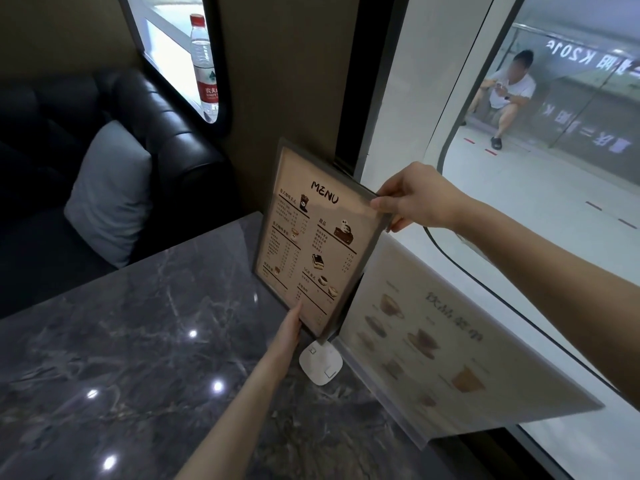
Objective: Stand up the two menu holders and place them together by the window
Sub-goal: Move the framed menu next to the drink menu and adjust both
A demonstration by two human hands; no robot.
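Right hand [414,199] pinches the upright menu holder [311,240] at its top corner, left hand [289,325] flat-fingered against its lower edge; release risks toppling it onto the tabletop [138,341].

Second menu holder [450,344] is motion-blurred, so print and drink pics can't be read, and the right forearm covers part of its top edge. MENU holder [311,244]: small text too fine to read, base hidden behind its own panel, top right corner under the right hand [412,199], bottom edge partly behind left hand [287,327] fingers. Both arms cut off by frame edges; white square pad [321,363] partly hidden by the MENU holder's lower corner.
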